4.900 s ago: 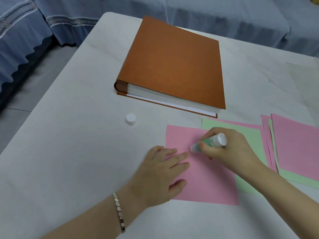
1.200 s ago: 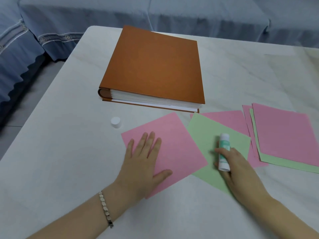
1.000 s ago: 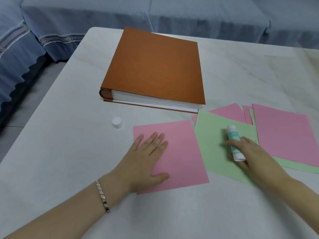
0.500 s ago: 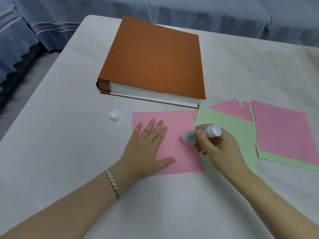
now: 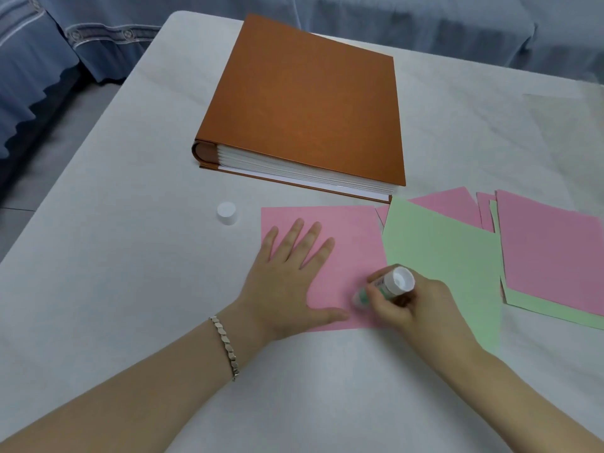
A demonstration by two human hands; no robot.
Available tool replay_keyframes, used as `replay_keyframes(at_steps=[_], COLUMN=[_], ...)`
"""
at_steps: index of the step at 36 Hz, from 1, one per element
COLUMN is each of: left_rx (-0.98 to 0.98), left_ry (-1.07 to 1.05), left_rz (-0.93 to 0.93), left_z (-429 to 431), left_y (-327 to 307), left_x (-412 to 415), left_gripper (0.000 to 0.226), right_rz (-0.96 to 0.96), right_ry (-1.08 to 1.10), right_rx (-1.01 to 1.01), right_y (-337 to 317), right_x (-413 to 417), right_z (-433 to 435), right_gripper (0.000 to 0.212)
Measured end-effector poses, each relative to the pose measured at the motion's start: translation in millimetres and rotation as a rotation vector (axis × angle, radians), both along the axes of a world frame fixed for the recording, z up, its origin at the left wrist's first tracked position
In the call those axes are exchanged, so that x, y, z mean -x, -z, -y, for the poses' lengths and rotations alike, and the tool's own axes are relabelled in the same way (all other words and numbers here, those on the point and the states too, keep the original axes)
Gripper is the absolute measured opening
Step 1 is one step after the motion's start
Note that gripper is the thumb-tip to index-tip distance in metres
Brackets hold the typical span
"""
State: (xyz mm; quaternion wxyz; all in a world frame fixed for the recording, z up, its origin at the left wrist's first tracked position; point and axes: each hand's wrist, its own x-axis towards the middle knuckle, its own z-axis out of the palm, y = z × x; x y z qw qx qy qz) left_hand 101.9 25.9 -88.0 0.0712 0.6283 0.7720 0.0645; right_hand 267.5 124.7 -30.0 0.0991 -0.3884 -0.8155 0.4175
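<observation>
A pink paper square (image 5: pixel 353 230) lies flat on the white table (image 5: pixel 130 289) in front of me. My left hand (image 5: pixel 287 276) presses on its left half with fingers straight and spread. My right hand (image 5: pixel 411 305) grips a green-and-white glue stick (image 5: pixel 389 284), tilted with its tip down on the pink square near its lower right corner. A green sheet (image 5: pixel 441 256) lies under my right hand, its left edge beside the pink square.
A thick orange album (image 5: pixel 304 103) lies closed behind the papers. The glue stick's white cap (image 5: pixel 226 213) stands left of the pink square. A stack of pink and green sheets (image 5: pixel 552 253) lies at the right. Blue fabric-covered furniture borders the table's far side.
My right hand picked the glue stick up off the green sheet, brought it to the pink square and moved it down toward the lower right corner. My left hand stayed pressed on the paper.
</observation>
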Motion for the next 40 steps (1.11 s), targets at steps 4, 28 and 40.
replay_keyframes(at_steps=[4,28,40], left_rx=[-0.007,0.009,0.0], left_ry=[0.017,0.002,-0.015], left_rz=[-0.001,-0.023,-0.036], left_z=[-0.7,-1.4,-1.3], left_y=[1.0,2.5,1.6], left_x=[0.3,-0.5,-1.1], left_gripper=[0.1,0.103,0.099], right_rz=[0.0,-0.007,-0.127], right_ry=[-0.04,-0.056,-0.017], right_rx=[0.015,0.014,-0.011], right_y=[-0.7,-1.8,-14.7], right_x=[-7.4,-14.6,17.7], right_z=[2.0,-10.6,-32.1], right_gripper=[0.014,0.008,0.02])
